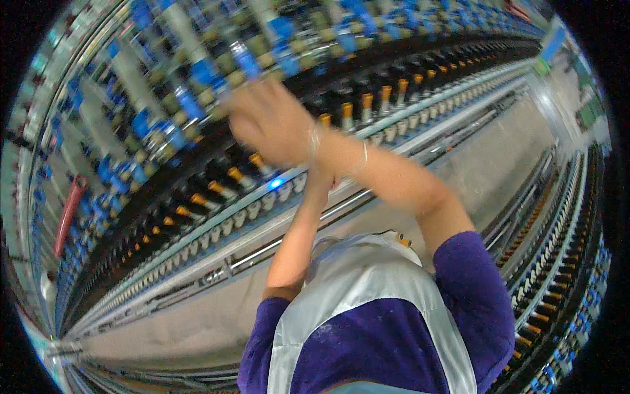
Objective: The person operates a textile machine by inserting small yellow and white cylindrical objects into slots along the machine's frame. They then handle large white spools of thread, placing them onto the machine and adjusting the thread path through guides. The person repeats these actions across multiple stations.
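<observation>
Spinning frame: metal, plastic, cloth surfaces.
Long rail [216, 244] looks like smooth pale metal with a dull sheen; spindle row [367, 102] has orange-tipped bobbins, glossy plastic by the look; blue holders [197, 105] above shiny, blurred; red hook [69, 210] glossy. Purple sleeve [476, 289] matt cloth, grey-white apron [367, 289] smooth fabric, slight sheen. Floor [485, 157] matt, dusty.

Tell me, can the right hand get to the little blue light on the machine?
Probably yes. The right hand is blurred, up at the row of orange-tipped spindles, and the blue light glows just below it on the rail. Only the left forearm rises close beside it, which might crowd the way a little.
</observation>
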`<action>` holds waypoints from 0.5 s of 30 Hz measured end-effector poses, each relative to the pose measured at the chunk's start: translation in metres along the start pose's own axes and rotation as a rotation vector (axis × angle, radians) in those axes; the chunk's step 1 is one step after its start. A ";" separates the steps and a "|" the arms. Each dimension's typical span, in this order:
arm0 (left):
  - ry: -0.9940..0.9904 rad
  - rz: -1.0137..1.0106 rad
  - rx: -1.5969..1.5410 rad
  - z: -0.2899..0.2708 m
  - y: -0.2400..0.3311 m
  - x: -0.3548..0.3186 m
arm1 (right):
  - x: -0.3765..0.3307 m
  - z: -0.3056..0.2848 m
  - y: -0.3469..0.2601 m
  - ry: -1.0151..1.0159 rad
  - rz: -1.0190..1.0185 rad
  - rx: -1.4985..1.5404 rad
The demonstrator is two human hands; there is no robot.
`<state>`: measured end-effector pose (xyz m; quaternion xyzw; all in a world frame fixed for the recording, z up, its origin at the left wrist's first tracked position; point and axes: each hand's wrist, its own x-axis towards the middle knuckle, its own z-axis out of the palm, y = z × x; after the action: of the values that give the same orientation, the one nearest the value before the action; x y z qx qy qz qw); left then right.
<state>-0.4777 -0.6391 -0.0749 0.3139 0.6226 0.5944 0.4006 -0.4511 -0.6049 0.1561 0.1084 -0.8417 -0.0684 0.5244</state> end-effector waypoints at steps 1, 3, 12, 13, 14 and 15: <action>-0.044 -0.037 0.154 0.026 -0.034 0.004 | -0.046 -0.028 -0.009 0.077 -0.003 0.172; -0.244 -0.216 0.438 0.074 -0.100 0.010 | -0.153 -0.083 -0.027 -0.056 0.177 0.295; -0.608 -0.773 -0.117 0.262 -0.201 0.082 | -0.462 -0.318 0.011 -1.144 1.270 0.274; -0.555 -0.790 -0.264 0.282 -0.202 0.102 | -0.470 -0.329 0.016 -0.888 1.391 0.358; -0.539 -0.743 -0.366 0.300 -0.206 0.124 | -0.477 -0.339 0.018 -0.712 1.531 0.441; -0.490 -0.680 -0.425 0.318 -0.211 0.148 | -0.484 -0.345 0.020 -0.486 1.603 0.511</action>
<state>-0.2536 -0.3751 -0.2938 0.1343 0.4417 0.4518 0.7633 0.0629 -0.4634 -0.1074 -0.4193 -0.7424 0.4905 0.1802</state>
